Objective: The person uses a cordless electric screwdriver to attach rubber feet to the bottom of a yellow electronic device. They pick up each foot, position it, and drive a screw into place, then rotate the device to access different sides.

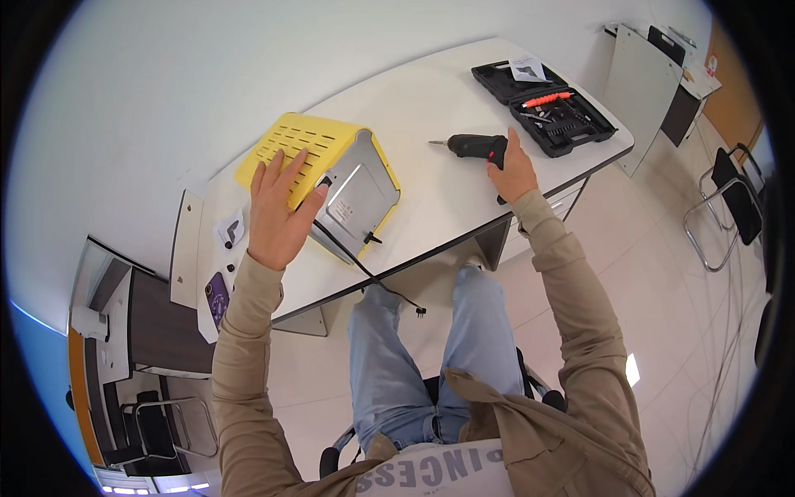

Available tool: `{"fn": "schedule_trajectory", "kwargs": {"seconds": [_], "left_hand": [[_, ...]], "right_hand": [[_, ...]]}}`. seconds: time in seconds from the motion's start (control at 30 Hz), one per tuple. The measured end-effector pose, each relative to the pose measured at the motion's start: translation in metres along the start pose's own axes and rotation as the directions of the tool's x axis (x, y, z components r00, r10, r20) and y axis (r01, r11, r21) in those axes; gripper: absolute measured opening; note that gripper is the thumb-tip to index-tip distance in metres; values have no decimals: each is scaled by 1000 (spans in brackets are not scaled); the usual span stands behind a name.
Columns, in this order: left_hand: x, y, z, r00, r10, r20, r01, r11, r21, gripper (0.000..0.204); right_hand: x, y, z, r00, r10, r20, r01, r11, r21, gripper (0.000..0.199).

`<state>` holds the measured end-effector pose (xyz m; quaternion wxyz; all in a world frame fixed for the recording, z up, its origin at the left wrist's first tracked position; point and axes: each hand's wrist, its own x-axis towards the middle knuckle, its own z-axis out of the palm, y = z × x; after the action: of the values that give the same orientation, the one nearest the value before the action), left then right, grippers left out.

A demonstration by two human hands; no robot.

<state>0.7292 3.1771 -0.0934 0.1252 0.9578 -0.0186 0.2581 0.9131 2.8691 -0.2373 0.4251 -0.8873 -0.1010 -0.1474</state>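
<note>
Boxy appliance [354, 176], slotted yellow shell [325, 147], grey panel [364, 195]; left hand [281, 217] touching.

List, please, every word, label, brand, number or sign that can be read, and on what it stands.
White shirt: large grey lettering, legible, but its wording is not copied here.
Label on the yellow device: too small to read.
Leaflet on the open black case: too small.
Second leaflet, at picture left: too small.
</note>
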Motion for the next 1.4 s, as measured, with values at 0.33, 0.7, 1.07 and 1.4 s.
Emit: {"fn": "schedule_trajectory", "kwargs": {"seconds": [0.33,0.7,1.07,1.4], "left_hand": [[-3,-1,2,999,-41,-8,41,998,-46,55],[-18,-5,19,958,-254,-135,142,825,-547,58],[-27,2,34,924,-290,-251,115,834,-540,61],[-41,-28,33,867,-393,-306,179,819,-545,61]], "right_hand": [[-34,-32,9,895,-377,-239,381,924,-31,59],[-53,-107,98,936,-172,308,181,983,-2,55],[-54,-100,110,950,-106,294,87,993,76,47],[-63,-79,109,976,-187,108,114,872,475,64]]}}
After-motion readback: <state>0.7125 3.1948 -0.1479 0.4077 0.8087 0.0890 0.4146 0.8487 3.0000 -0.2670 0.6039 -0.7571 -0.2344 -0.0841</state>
